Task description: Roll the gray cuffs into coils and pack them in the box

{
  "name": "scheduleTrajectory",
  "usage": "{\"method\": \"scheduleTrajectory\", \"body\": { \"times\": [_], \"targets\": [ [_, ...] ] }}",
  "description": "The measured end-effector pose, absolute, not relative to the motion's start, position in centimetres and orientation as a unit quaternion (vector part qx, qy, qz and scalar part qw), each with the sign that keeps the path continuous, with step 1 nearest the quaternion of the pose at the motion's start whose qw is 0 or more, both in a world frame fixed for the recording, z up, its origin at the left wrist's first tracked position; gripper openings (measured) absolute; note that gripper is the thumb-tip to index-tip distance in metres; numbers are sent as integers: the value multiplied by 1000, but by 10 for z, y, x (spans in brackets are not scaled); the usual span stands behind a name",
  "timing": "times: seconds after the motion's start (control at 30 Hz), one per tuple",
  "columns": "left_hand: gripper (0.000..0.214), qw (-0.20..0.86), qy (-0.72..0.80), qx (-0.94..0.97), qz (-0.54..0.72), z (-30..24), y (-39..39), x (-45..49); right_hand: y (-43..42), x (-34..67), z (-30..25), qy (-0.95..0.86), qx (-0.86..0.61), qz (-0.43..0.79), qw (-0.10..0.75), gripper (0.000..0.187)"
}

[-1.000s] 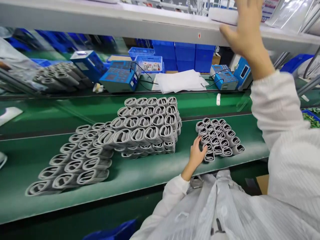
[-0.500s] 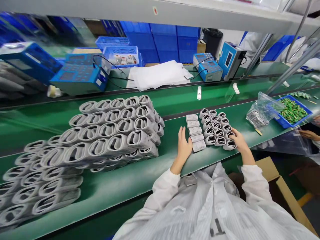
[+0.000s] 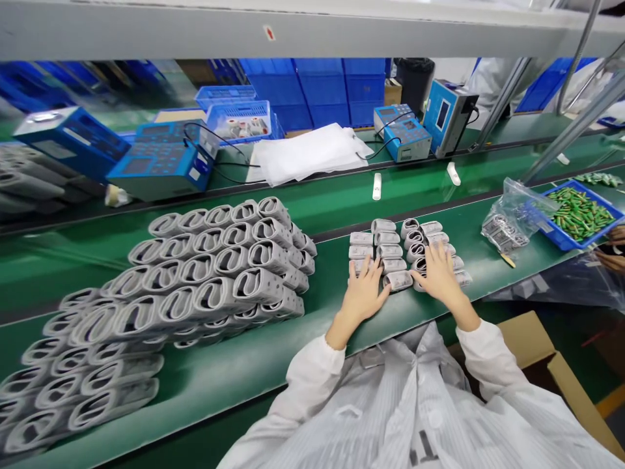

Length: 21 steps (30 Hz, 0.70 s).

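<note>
Small rolled grey cuffs stand and lie in columns on the green conveyor belt. My left hand (image 3: pixel 360 293) is open, its spread fingers resting at the near end of the leftmost column of cuffs (image 3: pixel 361 238), which lie flat. Beside it is a second flat-lying column (image 3: pixel 390 251). A third column of upright cuffs (image 3: pixel 415 236) shows its coiled ends. My right hand (image 3: pixel 441 277) lies open across the rightmost cuffs (image 3: pixel 431 227), fingers stretched out and partly hiding them and the upright column.
A large stack of rolled grey cuffs (image 3: pixel 185 273) fills the left belt. On the right are a clear bag of metal parts (image 3: pixel 505 225) and a blue tray (image 3: pixel 561 240) of green-and-gold pieces. Blue devices (image 3: pixel 161 159) line the far side. Another person's hand (image 3: pixel 612 251) shows at the right edge.
The second and rightmost columns, upright before, now lie flat. My right hand has moved left and over the cuffs; my left has come onto the leftmost column. The view has shifted slightly.
</note>
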<state>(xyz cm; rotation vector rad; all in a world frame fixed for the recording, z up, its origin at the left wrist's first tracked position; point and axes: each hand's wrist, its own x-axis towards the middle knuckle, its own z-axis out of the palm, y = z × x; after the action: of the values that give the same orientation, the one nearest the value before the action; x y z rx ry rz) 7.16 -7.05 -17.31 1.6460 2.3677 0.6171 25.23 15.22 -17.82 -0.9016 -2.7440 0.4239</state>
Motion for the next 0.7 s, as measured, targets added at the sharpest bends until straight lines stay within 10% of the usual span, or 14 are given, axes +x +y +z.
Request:
{"method": "scheduleTrajectory", "body": {
  "times": [0.4, 0.7],
  "targets": [
    [52, 173, 751, 536, 345, -174, -81, 73, 145, 228, -186, -935, -176, 269, 146, 62],
    [48, 160, 693, 650, 268, -172, -67, 65, 227, 214, -183, -862, -446, 211, 117, 74]
  ]
}}
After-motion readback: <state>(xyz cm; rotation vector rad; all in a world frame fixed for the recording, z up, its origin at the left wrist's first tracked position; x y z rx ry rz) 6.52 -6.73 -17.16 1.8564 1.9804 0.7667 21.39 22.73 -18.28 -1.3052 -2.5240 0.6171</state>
